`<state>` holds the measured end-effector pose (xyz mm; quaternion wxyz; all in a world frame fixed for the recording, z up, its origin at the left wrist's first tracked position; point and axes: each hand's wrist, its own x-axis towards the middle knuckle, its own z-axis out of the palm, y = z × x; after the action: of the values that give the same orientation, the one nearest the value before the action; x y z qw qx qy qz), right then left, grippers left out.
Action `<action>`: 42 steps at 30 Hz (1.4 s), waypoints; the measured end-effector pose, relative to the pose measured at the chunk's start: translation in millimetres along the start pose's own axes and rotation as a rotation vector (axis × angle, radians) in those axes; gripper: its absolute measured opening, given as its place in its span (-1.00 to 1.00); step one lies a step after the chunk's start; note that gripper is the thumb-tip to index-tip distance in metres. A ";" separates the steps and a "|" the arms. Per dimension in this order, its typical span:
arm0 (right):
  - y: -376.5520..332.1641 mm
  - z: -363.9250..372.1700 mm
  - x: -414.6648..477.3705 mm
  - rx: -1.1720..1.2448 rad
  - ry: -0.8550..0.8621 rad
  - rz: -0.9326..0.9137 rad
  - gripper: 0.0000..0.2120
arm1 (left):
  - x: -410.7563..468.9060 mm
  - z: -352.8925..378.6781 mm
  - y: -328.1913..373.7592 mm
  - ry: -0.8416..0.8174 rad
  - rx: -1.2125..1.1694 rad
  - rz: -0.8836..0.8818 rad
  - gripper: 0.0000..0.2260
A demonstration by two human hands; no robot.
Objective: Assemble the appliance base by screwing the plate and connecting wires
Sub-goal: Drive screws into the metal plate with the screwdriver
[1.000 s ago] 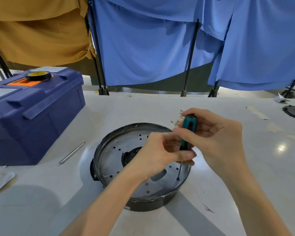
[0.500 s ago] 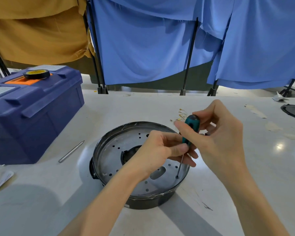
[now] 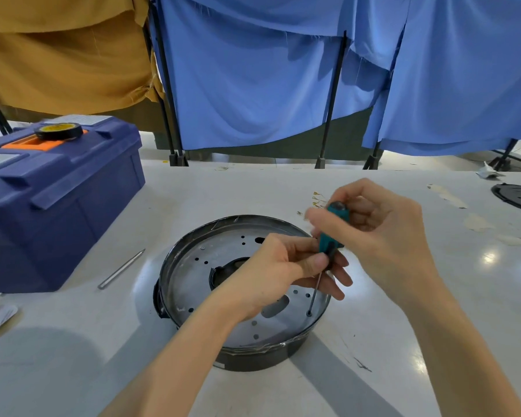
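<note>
A round black appliance base [image 3: 253,358] sits on the white table, with a perforated metal plate [image 3: 193,275] inside it. A teal-handled screwdriver [image 3: 331,233] stands nearly upright, its tip in a hole [image 3: 309,313] at the plate's right edge. My right hand [image 3: 379,233] grips the top of the handle. My left hand [image 3: 283,269] pinches the lower handle and shaft, steadying it over the plate. The screw under the tip is too small to make out.
A blue toolbox [image 3: 51,206] with a tape roll [image 3: 58,131] on its lid stands at the left. A thin metal tool [image 3: 121,268] lies between toolbox and base. Small brass terminals [image 3: 318,200] lie behind the base. Another black disc [image 3: 518,196] lies at the far right.
My right hand's fingers have shifted round the handle, opening and closing again as the screwdriver turns. The tip stays in the same hole. The left hand keeps its pinch.
</note>
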<state>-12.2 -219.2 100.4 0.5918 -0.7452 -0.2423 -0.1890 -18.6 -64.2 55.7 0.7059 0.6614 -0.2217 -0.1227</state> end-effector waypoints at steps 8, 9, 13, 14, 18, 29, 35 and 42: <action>2.5 1.8 -8.5 0.189 0.068 0.040 -0.68 | -0.8 -1.7 -3.3 0.075 -0.054 0.045 -0.86; 1.8 5.6 -9.3 0.148 0.122 0.029 -0.69 | 0.6 -1.7 -3.8 0.071 -0.039 0.039 -0.87; -1.7 -0.1 -1.9 0.117 -0.003 0.015 -0.71 | 1.4 -4.2 -3.8 0.043 -0.022 0.008 -0.77; -2.2 -3.1 -0.9 0.185 -0.097 0.029 -0.71 | 0.4 -5.3 -3.7 0.037 -0.025 0.007 -0.76; 1.3 -2.1 -3.9 0.216 -0.040 0.043 -0.73 | -2.8 -5.2 -2.9 0.052 -0.051 0.015 -0.82; -0.2 -1.3 -5.8 0.201 -0.128 0.041 -0.69 | -2.7 -3.0 -1.7 0.034 -0.002 -0.014 -0.78; 2.4 17.4 -12.1 0.022 0.169 0.002 -0.77 | -3.1 2.4 0.4 0.077 -0.007 0.005 -0.88; -1.6 0.1 1.1 0.246 -0.189 0.038 -0.72 | -3.0 -3.5 -0.7 0.028 -0.061 -0.019 -0.83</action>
<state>-12.2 -218.7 102.2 0.6567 -0.6861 -0.3038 -0.0757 -19.4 -59.9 54.5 0.7277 0.6431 -0.2017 -0.1268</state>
